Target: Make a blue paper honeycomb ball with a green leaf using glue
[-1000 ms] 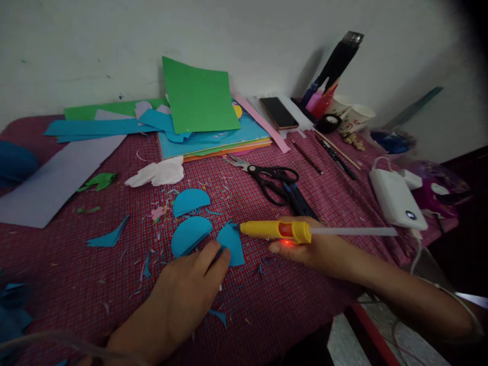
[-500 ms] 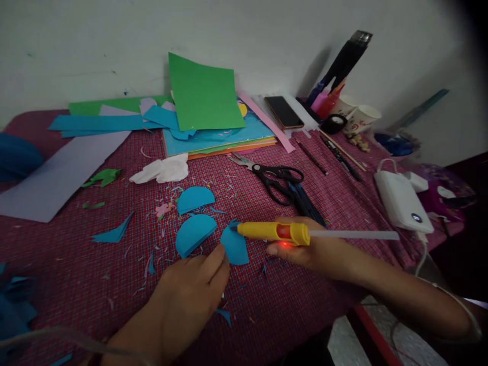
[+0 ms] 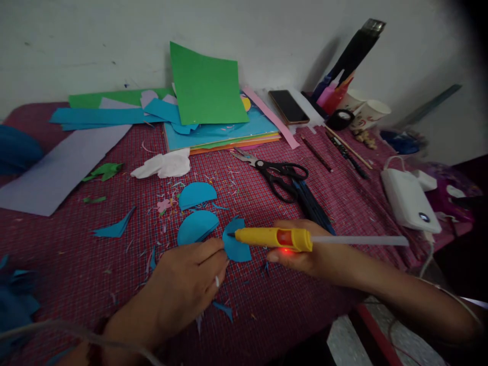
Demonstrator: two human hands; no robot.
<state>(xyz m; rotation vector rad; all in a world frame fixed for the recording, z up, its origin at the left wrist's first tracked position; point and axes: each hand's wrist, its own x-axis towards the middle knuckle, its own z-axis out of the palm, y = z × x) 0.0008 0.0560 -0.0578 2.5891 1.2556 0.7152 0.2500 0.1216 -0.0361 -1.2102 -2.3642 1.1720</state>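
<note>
My right hand [image 3: 301, 259] is wrapped round a yellow hot glue gun [image 3: 267, 238], its red light lit and a clear glue stick [image 3: 362, 240] jutting from the back. The dark nozzle is over a curved piece of blue paper [image 3: 238, 246]; whether it touches cannot be told. My left hand [image 3: 192, 277] has its fingers closed at the left edge of that paper, the fingertips partly hidden. Just beyond the left hand lie two folded blue paper half-circles, a nearer one [image 3: 196, 226] and a farther one [image 3: 198, 195].
Black-handled scissors [image 3: 280, 175] lie beyond the glue gun. A green sheet [image 3: 208, 86] leans over stacked coloured paper at the wall. A white tissue [image 3: 163, 165], paper scraps, a phone [image 3: 288, 107], paper cups [image 3: 369, 114] and a white power bank [image 3: 410, 201] are around.
The nozzle has moved left across the blue paper, from its upper edge to nearer its left side. My left hand stays by the paper's edge. The view has shifted slightly.
</note>
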